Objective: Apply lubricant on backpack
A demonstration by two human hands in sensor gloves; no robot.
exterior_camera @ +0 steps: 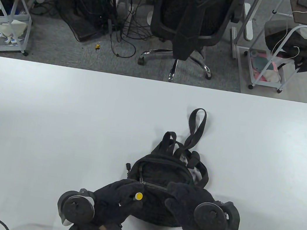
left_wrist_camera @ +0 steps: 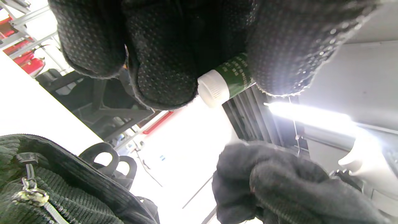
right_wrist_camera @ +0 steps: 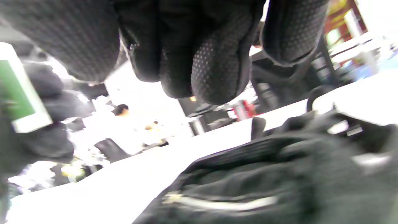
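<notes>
A small black backpack (exterior_camera: 162,190) is laid flat on the white tabletop (exterior_camera: 51,120), near its front edge and a little right of centre, with its straps and carry loop (exterior_camera: 196,125) spread toward the far side. A pocket with a zipper (exterior_camera: 154,185) faces up; in the left wrist view the metal zipper pull (left_wrist_camera: 29,194) is seen at the lower left against ribbed black fabric.

The left hand (exterior_camera: 114,200) is closed around a lubricant tube (exterior_camera: 138,196), gripped between thumb and fingers. From above, only a yellow round end of the tube is visible between the gloved fingers, just at the backpack's near left corner. In the left wrist view the tube (left_wrist_camera: 225,82) is shown with a green printed body and a white ribbed cap, held above the bag and not touching it.

The right hand (exterior_camera: 185,203) is placed over the near right part of the backpack, fingers curled toward the pocket's zipper line. Whether fabric is pinched or merely pressed cannot be told: in the right wrist view the fingertips (right_wrist_camera: 214,74) are seen hanging together above the blurred bag.

Beyond the tabletop a black office chair (exterior_camera: 192,18) is seen on the grey floor.
</notes>
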